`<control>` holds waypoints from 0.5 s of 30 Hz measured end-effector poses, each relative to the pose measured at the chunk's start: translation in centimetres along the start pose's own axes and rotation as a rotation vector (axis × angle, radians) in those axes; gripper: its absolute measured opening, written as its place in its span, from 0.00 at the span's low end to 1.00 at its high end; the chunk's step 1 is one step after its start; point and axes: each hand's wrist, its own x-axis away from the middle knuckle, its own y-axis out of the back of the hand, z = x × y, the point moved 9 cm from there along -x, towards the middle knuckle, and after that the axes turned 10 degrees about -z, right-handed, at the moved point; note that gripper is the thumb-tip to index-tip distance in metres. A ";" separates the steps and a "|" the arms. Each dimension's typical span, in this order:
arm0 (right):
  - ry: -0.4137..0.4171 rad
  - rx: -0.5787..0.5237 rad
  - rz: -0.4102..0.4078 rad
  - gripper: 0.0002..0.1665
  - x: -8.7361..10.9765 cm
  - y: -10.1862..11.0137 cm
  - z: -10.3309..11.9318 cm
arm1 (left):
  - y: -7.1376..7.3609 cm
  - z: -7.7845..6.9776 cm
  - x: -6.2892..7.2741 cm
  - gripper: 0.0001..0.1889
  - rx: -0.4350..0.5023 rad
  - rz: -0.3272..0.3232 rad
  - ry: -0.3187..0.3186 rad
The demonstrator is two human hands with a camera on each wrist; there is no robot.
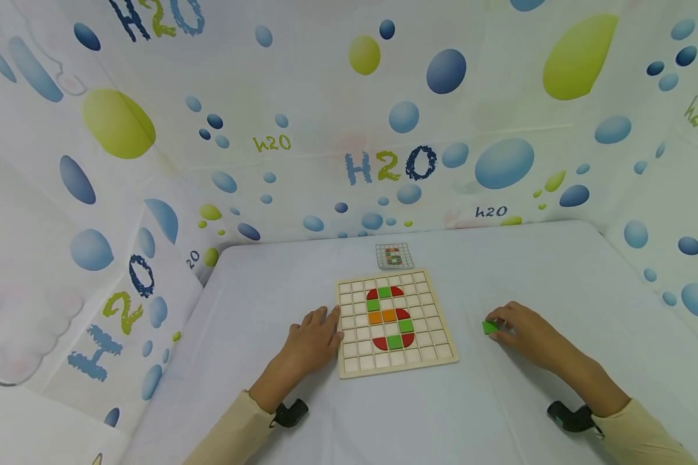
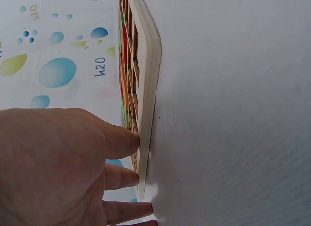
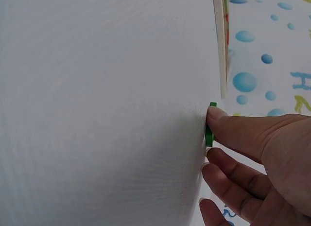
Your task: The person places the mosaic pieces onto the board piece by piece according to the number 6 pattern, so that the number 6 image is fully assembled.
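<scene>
A wooden grid board (image 1: 398, 370) lies on the white cloth, with red, green and orange tiles forming an S-like figure. At the board's left edge rests my left hand (image 1: 312, 341), its thumb and a finger touching the rim in the left wrist view. To the right of the board, my right hand (image 1: 526, 332) pinches a small green tile (image 1: 489, 327) at the cloth. The right wrist view shows the thumb lying over this green tile (image 3: 210, 131), with the fingertips close to its lower end.
A small pattern card (image 1: 394, 256) showing a similar figure lies just behind the board. White cloth (image 1: 256, 290) covers the table. Patterned curtains (image 1: 326, 97) with blue and green spots hang behind and at both sides. Each wrist carries a black camera (image 1: 291, 413).
</scene>
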 end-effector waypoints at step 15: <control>0.009 0.025 0.008 0.13 -0.2 0.0 0.2 | -0.2 0.2 0.0 0.31 -0.005 0.000 0.005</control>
